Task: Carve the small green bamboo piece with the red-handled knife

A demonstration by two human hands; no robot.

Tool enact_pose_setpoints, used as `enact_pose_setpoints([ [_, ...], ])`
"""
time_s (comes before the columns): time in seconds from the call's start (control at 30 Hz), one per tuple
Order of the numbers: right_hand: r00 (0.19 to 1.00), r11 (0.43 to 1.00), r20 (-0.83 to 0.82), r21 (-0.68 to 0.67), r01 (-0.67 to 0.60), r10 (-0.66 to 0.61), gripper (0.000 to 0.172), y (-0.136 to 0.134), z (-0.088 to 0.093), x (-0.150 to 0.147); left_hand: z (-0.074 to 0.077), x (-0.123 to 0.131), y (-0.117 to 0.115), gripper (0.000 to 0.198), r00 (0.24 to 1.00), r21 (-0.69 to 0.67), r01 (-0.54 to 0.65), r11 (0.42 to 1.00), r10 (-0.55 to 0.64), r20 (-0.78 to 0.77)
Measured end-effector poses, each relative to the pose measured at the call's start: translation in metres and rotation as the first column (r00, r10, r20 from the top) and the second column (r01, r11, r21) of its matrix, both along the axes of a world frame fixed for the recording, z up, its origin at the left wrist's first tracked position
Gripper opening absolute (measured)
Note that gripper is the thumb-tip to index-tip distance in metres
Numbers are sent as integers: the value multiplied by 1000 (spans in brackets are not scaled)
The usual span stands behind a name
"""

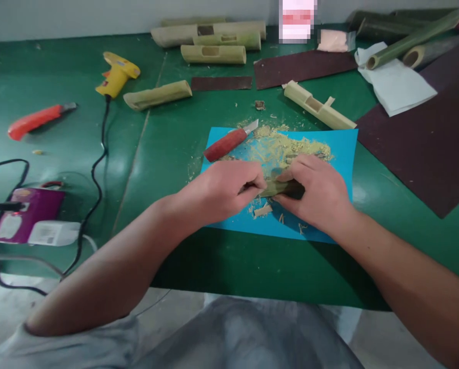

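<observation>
A short piece of green bamboo (272, 188) lies between my two hands, low over a blue sheet (342, 179). My right hand (317, 187) is closed around its right end, thumb below and fingers above. At its left end, my left hand (229, 187) is closed in a pinch; the fingertips touch the bamboo, and anything small between them is hidden. Pale shavings and dust (306, 147) cover the sheet's far part. A red-handled carving knife (229, 143) rests on the sheet's far left corner, blade pointing away. A small bamboo chip (263, 210) lies just below the piece.
Left on the green table (175, 154) are a yellow glue gun (117, 74) with its cord, a red utility knife (40, 119) and a purple power strip (31, 215). Cut bamboo tubes (214, 55) line the back. Brown sheets (425, 143) and a white cloth (398, 84) lie right.
</observation>
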State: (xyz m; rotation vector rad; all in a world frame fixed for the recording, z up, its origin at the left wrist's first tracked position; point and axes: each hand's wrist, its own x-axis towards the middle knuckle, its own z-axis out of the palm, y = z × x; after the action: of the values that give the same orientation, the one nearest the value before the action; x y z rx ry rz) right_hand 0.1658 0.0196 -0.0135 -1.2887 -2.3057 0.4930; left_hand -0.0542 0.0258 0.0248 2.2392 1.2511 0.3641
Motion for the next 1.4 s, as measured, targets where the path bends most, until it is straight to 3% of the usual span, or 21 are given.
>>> enact_pose_setpoints([
  [0.5, 1000, 1000, -15, -8, -1, 1, 13, 1, -1, 0, 2, 0, 5, 13, 998, -41, 51, 998, -50, 25],
  [0.93, 999, 1000, -34, -19, -3, 2, 16, 1, -3, 0, 3, -2, 5, 18, 993, -8, 87, 996, -87, -78],
  [1.4, 1000, 999, -26, -40, -4, 3, 16, 4, 1, 0, 0, -2, 3, 18, 993, 139, 85, 987, -73, -88],
])
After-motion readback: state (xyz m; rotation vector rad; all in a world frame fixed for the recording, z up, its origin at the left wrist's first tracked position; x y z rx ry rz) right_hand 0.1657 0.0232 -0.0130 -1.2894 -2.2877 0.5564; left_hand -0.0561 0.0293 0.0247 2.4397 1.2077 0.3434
